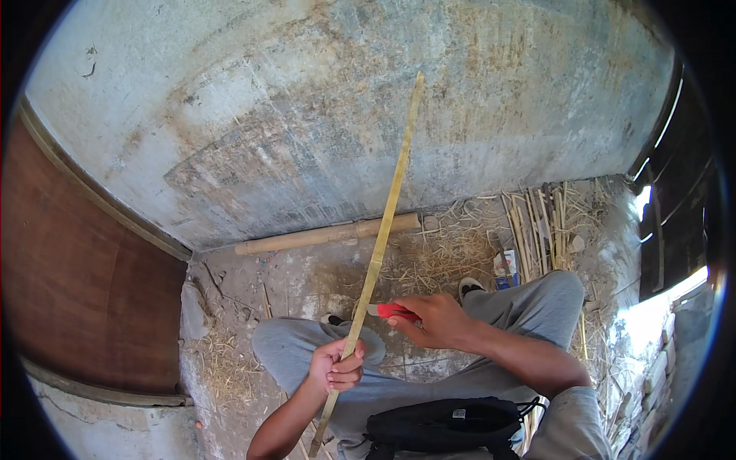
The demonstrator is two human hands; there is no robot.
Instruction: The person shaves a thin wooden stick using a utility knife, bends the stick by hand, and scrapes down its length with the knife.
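Observation:
A long, flat bamboo strip (389, 209) slants up from my lap toward the wall. My left hand (337, 366) is closed round its lower part, and the tail end sticks out below the fist. In my right hand (438, 322) is a red-handled utility knife (395, 310), gripped with the fingers wrapped over the handle. Its short blade points left and lies at the strip's right edge, above my left hand; whether it touches the strip, I cannot tell.
A bamboo pole (326, 234) lies along the wall's foot. Thin bamboo sticks (540, 230) lean at the right beside a small blue-and-white box (506, 268). Shavings (437, 257) litter the floor. A black waist bag (441, 428) rests on my lap. A brown panel (92, 268) stands at the left.

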